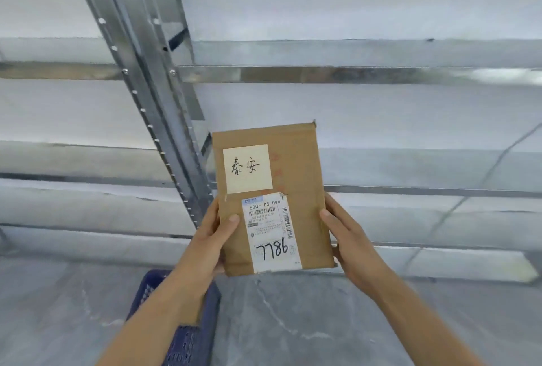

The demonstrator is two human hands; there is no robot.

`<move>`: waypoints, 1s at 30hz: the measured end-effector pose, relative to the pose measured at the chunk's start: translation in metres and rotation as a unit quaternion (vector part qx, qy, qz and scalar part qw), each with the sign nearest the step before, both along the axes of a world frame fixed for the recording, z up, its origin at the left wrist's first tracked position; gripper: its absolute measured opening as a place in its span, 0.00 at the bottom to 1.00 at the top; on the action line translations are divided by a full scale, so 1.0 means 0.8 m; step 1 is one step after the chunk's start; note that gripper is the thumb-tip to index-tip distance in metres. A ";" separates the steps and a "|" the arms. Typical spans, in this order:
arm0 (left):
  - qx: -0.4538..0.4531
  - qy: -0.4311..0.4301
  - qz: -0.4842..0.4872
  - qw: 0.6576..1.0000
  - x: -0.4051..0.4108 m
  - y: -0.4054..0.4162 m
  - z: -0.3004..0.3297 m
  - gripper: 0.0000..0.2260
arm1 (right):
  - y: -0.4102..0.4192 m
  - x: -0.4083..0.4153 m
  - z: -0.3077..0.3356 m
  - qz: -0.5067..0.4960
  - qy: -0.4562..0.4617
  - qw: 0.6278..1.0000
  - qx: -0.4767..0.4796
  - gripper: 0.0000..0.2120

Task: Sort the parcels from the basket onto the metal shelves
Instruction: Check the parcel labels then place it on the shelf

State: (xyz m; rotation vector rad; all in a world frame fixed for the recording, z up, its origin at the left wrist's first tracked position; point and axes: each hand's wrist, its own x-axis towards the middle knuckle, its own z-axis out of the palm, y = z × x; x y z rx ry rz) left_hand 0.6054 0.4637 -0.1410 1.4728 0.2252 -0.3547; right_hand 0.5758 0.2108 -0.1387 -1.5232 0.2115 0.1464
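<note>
Parcel (271,198) up at frame centre, upright, both my hands on its lower edges: left hand (215,233) at 9 o'clock, thumb over the face; right hand (349,244) at 3, fingers wrapped round the edge. Reading step, I judge; next, pick a tier of metal shelves (352,75). Flat brown cardboard, handwritten note, shipping label marked 7786. Blue basket (176,333) at 7.

The light is bright, cool and even, with no clear source and hardly any shadow. The metal shelves (381,75) pick up pale glare, strongest along the rail at far right, where detail washes out. Wide-angle bending leans the upright post (152,95) and curves the edges. Everything is slightly soft; only the parcel (302,166) and its handwriting read clearly, while the floor smears at the corners.
</note>
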 end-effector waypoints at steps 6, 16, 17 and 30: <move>0.024 -0.010 -0.114 0.993 -0.027 -0.173 0.008 0.17 | -0.156 -0.098 -0.001 -0.145 0.002 0.989 0.026 0.14; 0.062 -0.014 -0.251 0.966 -0.131 -0.448 0.003 0.10 | -0.393 -0.279 -0.008 -0.279 0.008 0.958 0.064 0.13; 0.063 -0.015 -0.263 0.963 -0.142 -0.471 0.003 0.10 | -0.413 -0.296 -0.009 -0.289 0.008 0.955 0.066 0.13; 0.098 -0.026 -0.391 0.915 -0.230 -0.707 -0.003 0.11 | -0.586 -0.438 -0.016 -0.402 0.003 0.913 0.061 0.11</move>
